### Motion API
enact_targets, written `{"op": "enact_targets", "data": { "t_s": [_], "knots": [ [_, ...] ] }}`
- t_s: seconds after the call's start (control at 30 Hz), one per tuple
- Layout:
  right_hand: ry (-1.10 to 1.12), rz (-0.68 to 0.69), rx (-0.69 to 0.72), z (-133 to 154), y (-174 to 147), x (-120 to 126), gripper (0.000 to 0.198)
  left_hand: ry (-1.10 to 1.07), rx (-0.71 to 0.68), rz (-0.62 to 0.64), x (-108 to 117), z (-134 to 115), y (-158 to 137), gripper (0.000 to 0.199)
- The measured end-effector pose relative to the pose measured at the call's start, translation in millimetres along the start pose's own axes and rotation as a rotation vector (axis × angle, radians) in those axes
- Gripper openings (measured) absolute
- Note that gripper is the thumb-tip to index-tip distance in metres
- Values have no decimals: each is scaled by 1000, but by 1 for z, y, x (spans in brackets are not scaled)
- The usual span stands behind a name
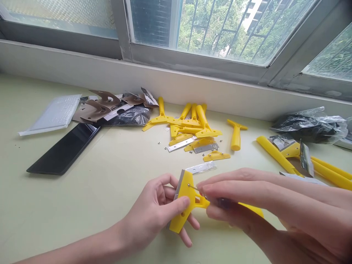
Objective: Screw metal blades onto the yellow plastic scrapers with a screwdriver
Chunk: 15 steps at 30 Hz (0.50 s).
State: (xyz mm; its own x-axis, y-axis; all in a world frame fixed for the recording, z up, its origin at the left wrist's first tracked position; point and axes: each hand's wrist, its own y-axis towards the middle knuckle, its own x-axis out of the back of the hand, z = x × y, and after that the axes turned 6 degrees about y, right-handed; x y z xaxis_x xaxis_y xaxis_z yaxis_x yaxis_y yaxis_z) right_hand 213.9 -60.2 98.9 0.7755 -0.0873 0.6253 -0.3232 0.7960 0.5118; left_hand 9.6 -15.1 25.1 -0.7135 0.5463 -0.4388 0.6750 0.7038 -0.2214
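Note:
My left hand (155, 211) is closed around the head of a yellow scraper (189, 176), its thumb pressed on the yellow face. A grey metal blade (180, 183) runs along the scraper's left edge. A small screw (189, 185) sits near the upper end of the head. My right hand (255, 205) is closed on a screwdriver (194, 188) whose thin shaft reaches that screw; its dark handle is mostly covered by fingers. Beneath this hand, part of the scraper's yellow handle shows. Just beyond the scraper head lies a loose blade (202, 167).
Several yellow scraper parts (183, 130), blades (206, 148) and small nuts (165, 148) lie ahead. Packaging (96, 110) and a black flat panel (64, 148) are at left. More yellow scrapers (277, 156) and a plastic bag (310, 126) lie at right, below the window wall.

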Motion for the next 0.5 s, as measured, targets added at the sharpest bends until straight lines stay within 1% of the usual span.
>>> {"op": "enact_targets", "data": {
  "t_s": [0.1,0.2,0.27,0.33,0.43,0.5],
  "knots": [
    [-43,-69,29,3,0,-3,24,10,2,6,0,0,0,40],
    [7,-124,19,6,2,-7,24,39,-13,13,0,0,0,35],
    [54,-116,-12,6,3,-9,27,68,-20,13,0,1,0,32],
    [61,-93,-15,3,3,-7,29,92,-19,7,0,2,0,29],
    [-35,-77,10,-3,2,0,29,108,-3,-19,-1,2,-2,27],
    [-134,-116,30,-5,2,4,21,106,1,-35,-1,2,-2,27]
  ]
}}
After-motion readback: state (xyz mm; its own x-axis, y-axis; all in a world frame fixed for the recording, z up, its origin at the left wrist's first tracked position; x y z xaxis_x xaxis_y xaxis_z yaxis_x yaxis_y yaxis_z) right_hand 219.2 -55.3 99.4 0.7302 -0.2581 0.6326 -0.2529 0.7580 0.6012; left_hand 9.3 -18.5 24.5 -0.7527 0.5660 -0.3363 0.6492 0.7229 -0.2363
